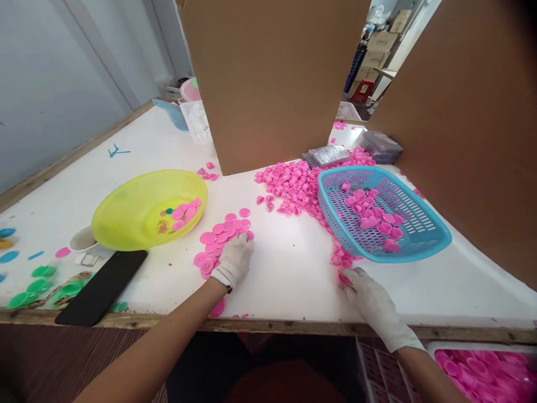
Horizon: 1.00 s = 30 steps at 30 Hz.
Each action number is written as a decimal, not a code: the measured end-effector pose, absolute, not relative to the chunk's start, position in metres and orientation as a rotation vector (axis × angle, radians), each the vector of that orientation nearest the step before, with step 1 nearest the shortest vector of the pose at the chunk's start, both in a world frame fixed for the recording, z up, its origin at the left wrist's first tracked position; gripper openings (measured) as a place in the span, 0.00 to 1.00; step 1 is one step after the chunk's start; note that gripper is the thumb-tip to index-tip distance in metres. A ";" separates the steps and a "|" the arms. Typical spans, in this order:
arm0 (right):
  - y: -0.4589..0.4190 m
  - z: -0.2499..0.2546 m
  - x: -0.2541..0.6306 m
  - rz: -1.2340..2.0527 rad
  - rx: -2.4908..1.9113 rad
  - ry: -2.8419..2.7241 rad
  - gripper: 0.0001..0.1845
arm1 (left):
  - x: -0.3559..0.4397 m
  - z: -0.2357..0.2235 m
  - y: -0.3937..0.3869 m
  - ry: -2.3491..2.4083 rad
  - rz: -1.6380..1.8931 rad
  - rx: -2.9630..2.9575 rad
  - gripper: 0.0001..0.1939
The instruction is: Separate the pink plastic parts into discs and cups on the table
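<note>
White gloves cover both hands. The left hand lies low in the centre-left of the frame, its fingers over the near edge of a spread of flat pink discs; whether it grips one, I cannot tell. The right hand, right of centre and lower down, has its fingertips at a pink cup at the near end of a pile; I cannot tell whether they are closed on it. The hands are well apart, with bare white table between them.

From the right hand, the pile runs up past the left side of a blue basket, which holds more pink pieces. Two clear packets sit behind, toward the upper right.

Left of the discs stands a yellow bowl, with pink discs and a small green one inside. A mug is just beside it, and a black slab lies slanted below, with green pieces around its left side. Farther up on the left are a blue forked piece, a blue scoop and a white tub.

Brown boards rise across the top centre and right. At the lower right corner, below the table's edge, a bin is heaped with pink pieces.
</note>
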State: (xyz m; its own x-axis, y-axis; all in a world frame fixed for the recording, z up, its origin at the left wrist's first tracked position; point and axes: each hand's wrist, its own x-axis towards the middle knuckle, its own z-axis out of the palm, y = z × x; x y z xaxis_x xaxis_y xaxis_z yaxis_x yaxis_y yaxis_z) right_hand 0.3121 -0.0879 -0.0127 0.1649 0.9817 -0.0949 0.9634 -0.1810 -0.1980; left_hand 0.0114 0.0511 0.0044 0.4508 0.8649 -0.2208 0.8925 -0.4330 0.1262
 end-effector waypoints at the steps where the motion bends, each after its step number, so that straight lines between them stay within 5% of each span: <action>1: -0.086 -0.013 0.305 0.338 -2.304 -1.978 0.09 | 0.011 0.004 0.051 1.526 -0.213 2.496 0.14; 5: -0.069 -0.012 0.264 0.693 -2.041 -1.937 0.09 | 0.004 0.005 0.052 1.544 -0.291 2.533 0.14; 12: -0.041 -0.017 0.216 1.835 -1.763 -1.415 0.04 | -0.003 0.014 0.028 1.617 0.446 1.853 0.08; 18: -0.032 0.002 0.221 1.583 -1.786 -1.435 0.06 | 0.018 0.004 -0.010 1.246 0.512 1.046 0.05; 30: -0.032 -0.014 0.218 1.650 -1.738 -1.296 0.07 | 0.064 0.000 -0.003 1.282 0.265 1.334 0.03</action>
